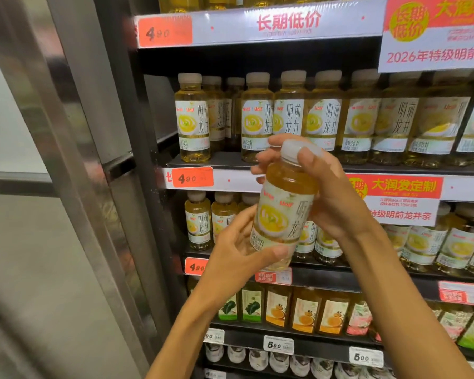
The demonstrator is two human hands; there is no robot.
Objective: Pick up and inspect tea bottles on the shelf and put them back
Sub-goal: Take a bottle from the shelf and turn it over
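I hold one yellow tea bottle with a white cap and white label in front of the shelf, tilted slightly to the right. My left hand grips its lower end, thumb across the bottom of the label. My right hand grips the neck and cap, fingers curled round the top. A row of the same tea bottles stands on the shelf behind, with a gap next to the leftmost bottle. More of them stand on the shelf below.
Red price tags reading 4.90 line the shelf edges. Orange and green labelled bottles fill a lower shelf, with white-capped ones beneath. A metal door frame rises at the left. A promotional sign hangs at upper right.
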